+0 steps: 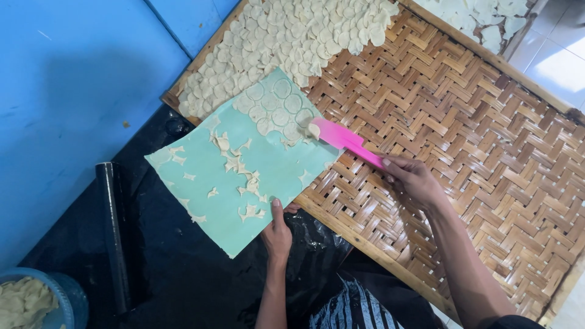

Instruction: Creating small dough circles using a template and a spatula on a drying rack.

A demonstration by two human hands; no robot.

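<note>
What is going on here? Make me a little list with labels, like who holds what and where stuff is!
left hand: left hand grips the near edge of the flat mint-green sheet
right hand: right hand holds the pink flat scraper, tip at the round pale dough discs on the sheet
scraps: jagged pale dough scraps scattered on the sheet
tray: brown woven bamboo tray, its far part covered with piled dough discs
nearby: black roller; blue bucket of dough
</note>
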